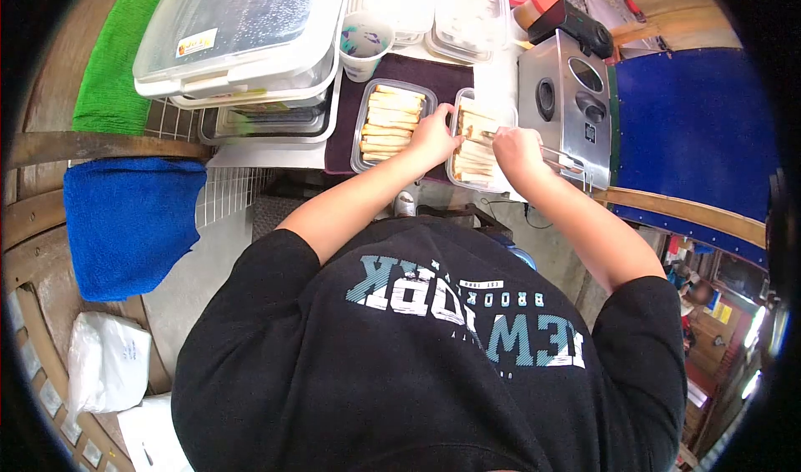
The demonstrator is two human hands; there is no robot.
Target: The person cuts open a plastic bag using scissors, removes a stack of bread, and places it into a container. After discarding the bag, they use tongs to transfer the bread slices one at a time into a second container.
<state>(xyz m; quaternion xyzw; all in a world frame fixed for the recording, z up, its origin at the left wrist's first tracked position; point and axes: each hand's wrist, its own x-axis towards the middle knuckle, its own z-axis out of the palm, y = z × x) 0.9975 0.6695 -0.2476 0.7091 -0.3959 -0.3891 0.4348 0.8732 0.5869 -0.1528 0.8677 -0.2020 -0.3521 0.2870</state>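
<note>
left of the left hand, a clear container; between both hands, a second container. at the latter's rim, spread, unclenched left fingers; in the right hand, gripped metal tongs. pale rolls in both, likely crushed by overtight squeezing.

We see glossy clear plastic in the food box at twelve o'clock, with matt dark cloth under it. At two o'clock, the machine and the tongs are shiny metal. Towards eleven, the big box is smooth plastic. We have a rough, fluffy towel at nine, a crinkled plastic bag at eight and a matt cloth shirt at six.
</note>
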